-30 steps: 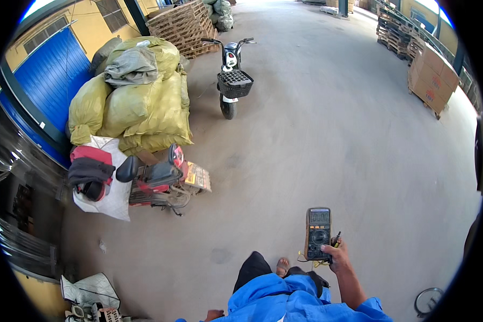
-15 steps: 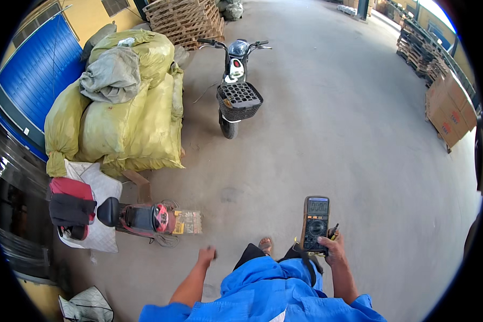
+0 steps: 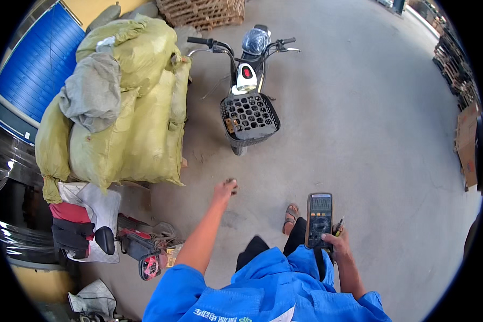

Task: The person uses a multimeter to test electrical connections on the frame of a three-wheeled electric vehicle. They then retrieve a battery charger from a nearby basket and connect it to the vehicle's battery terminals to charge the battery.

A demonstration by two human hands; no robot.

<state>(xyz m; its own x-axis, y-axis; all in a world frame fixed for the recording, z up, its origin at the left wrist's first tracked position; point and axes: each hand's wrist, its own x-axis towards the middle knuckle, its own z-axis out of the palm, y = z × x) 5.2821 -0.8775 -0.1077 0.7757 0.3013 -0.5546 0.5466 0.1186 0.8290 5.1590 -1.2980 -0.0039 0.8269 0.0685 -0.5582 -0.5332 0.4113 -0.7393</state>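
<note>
Multimeter [image 3: 319, 217] clasped in R grip [image 3: 339, 244] w/ slim yel/blk tool [image 3: 338, 228].

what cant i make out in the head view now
Head view: some fingers of the right hand, hidden behind the multimeter.
Head view: most of the front wheel, hidden by the black basket.
Head view: the brown cartons' far side, cut off by the dark rim.

The right hand [image 3: 340, 243] covers a lower corner of the multimeter [image 3: 320, 213]. A basket [image 3: 256, 139] hides most of the front wheel [image 3: 239, 151]. The upper edge crops the pallet stack [image 3: 205, 13]; brown bits [image 3: 232, 125] in the basket are too small to identify.
</note>
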